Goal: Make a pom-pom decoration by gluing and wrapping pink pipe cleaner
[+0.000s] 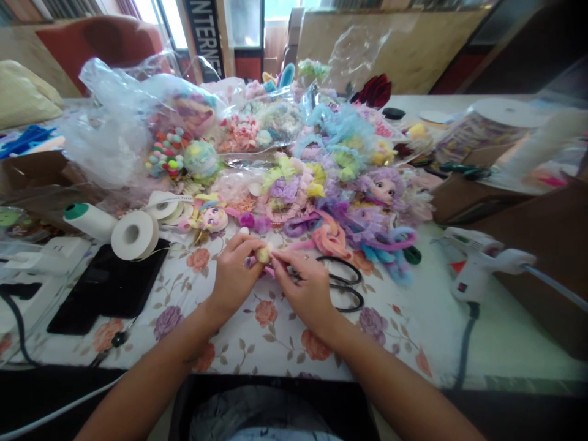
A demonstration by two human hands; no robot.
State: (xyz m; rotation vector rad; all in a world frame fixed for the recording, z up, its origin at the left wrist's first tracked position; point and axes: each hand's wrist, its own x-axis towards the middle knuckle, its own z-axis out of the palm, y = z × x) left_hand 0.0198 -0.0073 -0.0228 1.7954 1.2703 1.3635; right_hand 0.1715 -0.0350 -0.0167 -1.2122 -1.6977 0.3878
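Note:
My left hand [236, 269] and my right hand [307, 285] meet over the flowered tablecloth [271, 343], fingers pinched together. Between the fingertips sits a small pale yellow pompom [263, 254] with a bit of pink and purple trim under it. Both hands are closed on this small piece. Black-handled scissors [345, 288] lie on the cloth just right of my right hand. A small doll head with yellow hair [212, 217] lies just beyond my left hand.
A heap of pastel ribbons, lace flowers and doll heads [331, 190] fills the table behind. Clear bags of pompoms [169, 153] sit at the back left. Tape rolls [135, 234], a thread spool [87, 219] and a black tablet [108, 282] lie left; a white glue gun [478, 260] stands right.

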